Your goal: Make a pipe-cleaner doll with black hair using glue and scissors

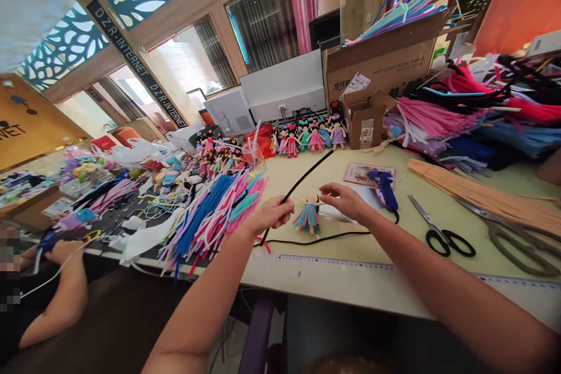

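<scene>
My left hand [274,214] is closed around a long black fuzzy stem [309,174], which slants up and right from the fist, its lower end near the table edge. Just right of it, a small doll [309,216] with a pink, teal and purple skirt lies on the pale green table [333,168]. My right hand [344,201] is beside the doll's head, fingers apart and curved toward it; nothing shows between them. A black cord [319,239] runs below the doll. A blue glue gun [385,190] rests to the right of my right hand.
Black-handled scissors [432,228] and larger shears [512,234] lie at the right by peach stems [495,190]. Colored stems [214,210] are piled at the left. Finished dolls [302,137] line the back beside a small carton [363,123]. Another person's hand [65,251] is at far left.
</scene>
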The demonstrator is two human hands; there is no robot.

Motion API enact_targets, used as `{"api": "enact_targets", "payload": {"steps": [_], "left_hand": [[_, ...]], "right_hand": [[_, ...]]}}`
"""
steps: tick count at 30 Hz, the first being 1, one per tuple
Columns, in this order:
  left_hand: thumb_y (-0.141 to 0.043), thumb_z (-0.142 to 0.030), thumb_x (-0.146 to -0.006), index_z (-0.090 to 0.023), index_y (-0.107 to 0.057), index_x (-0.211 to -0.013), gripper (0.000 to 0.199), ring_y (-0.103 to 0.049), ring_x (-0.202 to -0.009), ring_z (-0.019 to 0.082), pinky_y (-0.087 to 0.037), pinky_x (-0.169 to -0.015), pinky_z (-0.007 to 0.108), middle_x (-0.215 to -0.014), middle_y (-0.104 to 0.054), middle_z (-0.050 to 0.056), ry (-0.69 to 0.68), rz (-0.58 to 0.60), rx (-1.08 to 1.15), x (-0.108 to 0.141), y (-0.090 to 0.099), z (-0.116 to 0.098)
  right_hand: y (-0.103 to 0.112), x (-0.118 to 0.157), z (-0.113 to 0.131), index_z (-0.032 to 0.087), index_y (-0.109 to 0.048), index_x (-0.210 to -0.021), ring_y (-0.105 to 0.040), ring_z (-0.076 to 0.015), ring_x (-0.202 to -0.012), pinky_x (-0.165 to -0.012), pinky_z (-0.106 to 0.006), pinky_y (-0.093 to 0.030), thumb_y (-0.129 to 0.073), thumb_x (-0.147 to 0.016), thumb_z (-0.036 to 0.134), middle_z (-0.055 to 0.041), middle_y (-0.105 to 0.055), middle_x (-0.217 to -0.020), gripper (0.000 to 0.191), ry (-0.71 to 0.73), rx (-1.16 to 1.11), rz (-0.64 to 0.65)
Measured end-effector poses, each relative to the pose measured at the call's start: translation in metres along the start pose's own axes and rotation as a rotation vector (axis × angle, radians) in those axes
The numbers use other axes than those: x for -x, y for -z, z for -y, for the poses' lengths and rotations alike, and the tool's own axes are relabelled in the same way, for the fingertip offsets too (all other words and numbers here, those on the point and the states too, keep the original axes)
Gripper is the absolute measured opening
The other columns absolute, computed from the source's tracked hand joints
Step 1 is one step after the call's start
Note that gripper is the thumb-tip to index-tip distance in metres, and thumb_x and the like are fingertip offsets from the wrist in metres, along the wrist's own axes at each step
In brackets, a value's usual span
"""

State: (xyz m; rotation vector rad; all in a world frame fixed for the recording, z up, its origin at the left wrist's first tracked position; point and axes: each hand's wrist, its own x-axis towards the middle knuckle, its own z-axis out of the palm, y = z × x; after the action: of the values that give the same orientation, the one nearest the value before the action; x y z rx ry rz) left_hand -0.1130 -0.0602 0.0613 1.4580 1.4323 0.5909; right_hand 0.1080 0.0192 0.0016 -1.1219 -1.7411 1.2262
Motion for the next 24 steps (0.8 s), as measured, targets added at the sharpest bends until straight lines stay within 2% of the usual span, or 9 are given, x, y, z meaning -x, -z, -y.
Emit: {"api": "enact_targets", "payload": {"steps": [2,4,6,8,10,12,15,20,24], "left_hand": [[-0.047,-0.051,-0.084,-0.018,-0.048,-0.082,0.033,-0.032,-0.041,0.005,-0.021,-0.039,0.020,-0.055,-0.043,-0.007,-0.013,0.053,0.009,-0.005,-0.020,-0.003],[-0.045,-0.051,-0.086,-0.019,-0.047,-0.083,0.033,-0.032,-0.041,0.005,-0.023,-0.040,0.020,-0.053,-0.042,-0.007,-0.021,0.103,-0.031,-0.010,-0.039,-0.006],[-0.043,-0.051,-0.087,-0.019,-0.048,-0.087,0.033,-0.037,-0.043,0.007,-0.029,-0.042,0.021,-0.055,-0.045,-0.006,-0.045,0.168,-0.081,-0.013,-0.051,-0.011],[-0.041,-0.053,-0.087,-0.018,-0.049,-0.090,0.036,-0.046,-0.049,0.009,-0.036,-0.048,0.023,-0.062,-0.053,-0.003,-0.096,0.198,-0.140,-0.015,-0.053,-0.015],[-0.039,-0.057,-0.087,-0.018,-0.052,-0.090,0.041,-0.053,-0.060,0.012,-0.041,-0.056,0.025,-0.074,-0.059,0.001,-0.168,0.100,-0.245,-0.015,-0.047,-0.016],[-0.037,-0.061,-0.087,-0.018,-0.055,-0.088,0.046,-0.057,-0.074,0.016,-0.042,-0.066,0.028,-0.085,-0.061,0.004,-0.211,-0.108,-0.429,-0.018,-0.038,-0.014],[-0.043,-0.060,-0.085,-0.020,-0.056,-0.091,0.043,-0.057,-0.091,0.022,-0.041,-0.074,0.032,-0.100,-0.061,0.009,-0.134,-0.329,-0.701,-0.026,-0.036,-0.004],[-0.056,-0.055,-0.077,-0.022,-0.053,-0.097,0.039,-0.062,-0.093,0.029,-0.040,-0.069,0.033,-0.102,-0.064,0.012,0.044,-0.308,-0.854,-0.045,-0.057,0.010],[-0.056,-0.040,-0.077,-0.023,-0.050,-0.096,0.026,-0.064,-0.090,0.028,-0.038,-0.066,0.032,-0.100,-0.065,0.011,0.108,-0.328,-0.862,-0.051,-0.068,0.010]], "right_hand": [[0.003,0.009,0.017,0.020,-0.063,-0.112,-0.060,-0.0143,-0.073,-0.067,-0.027,-0.047,-0.068,-0.074,0.038,-0.0031,-0.067,-0.088,0.042,0.003,-0.149,0.170],[0.002,0.018,0.031,0.019,-0.061,-0.115,-0.057,-0.0118,-0.063,-0.062,-0.025,-0.046,-0.066,-0.074,0.043,-0.0007,-0.065,-0.078,0.048,-0.009,-0.283,0.279],[0.002,0.022,0.039,0.017,-0.065,-0.101,-0.053,-0.0102,-0.057,-0.057,-0.024,-0.044,-0.063,-0.076,0.048,0.0008,-0.061,-0.067,0.040,-0.026,-0.344,0.280],[0.006,0.021,0.040,0.015,-0.065,-0.082,-0.051,-0.0093,-0.053,-0.053,-0.022,-0.041,-0.059,-0.077,0.052,0.0010,-0.057,-0.058,0.038,-0.047,-0.360,0.214],[0.015,0.017,0.034,0.016,-0.061,-0.072,-0.048,-0.0085,-0.048,-0.048,-0.021,-0.038,-0.057,-0.079,0.055,0.0013,-0.054,-0.052,0.040,-0.068,-0.363,0.136],[0.025,0.012,0.023,0.017,-0.058,-0.068,-0.045,-0.0077,-0.042,-0.044,-0.021,-0.034,-0.056,-0.080,0.057,0.0025,-0.050,-0.046,0.042,-0.097,-0.372,0.089],[0.034,0.010,0.004,0.018,-0.053,-0.065,-0.041,-0.0061,-0.038,-0.039,-0.021,-0.030,-0.054,-0.081,0.055,0.0031,-0.050,-0.049,0.040,-0.173,-0.380,0.087],[0.027,0.014,-0.021,0.017,-0.053,-0.068,-0.037,-0.0052,-0.034,-0.034,-0.020,-0.026,-0.052,-0.084,0.043,0.0048,-0.049,-0.048,0.029,-0.226,-0.332,0.087],[0.023,0.013,-0.027,0.018,-0.055,-0.072,-0.034,-0.0051,-0.032,-0.033,-0.019,-0.024,-0.053,-0.084,0.036,0.0058,-0.048,-0.044,0.022,-0.240,-0.298,0.095]]}}
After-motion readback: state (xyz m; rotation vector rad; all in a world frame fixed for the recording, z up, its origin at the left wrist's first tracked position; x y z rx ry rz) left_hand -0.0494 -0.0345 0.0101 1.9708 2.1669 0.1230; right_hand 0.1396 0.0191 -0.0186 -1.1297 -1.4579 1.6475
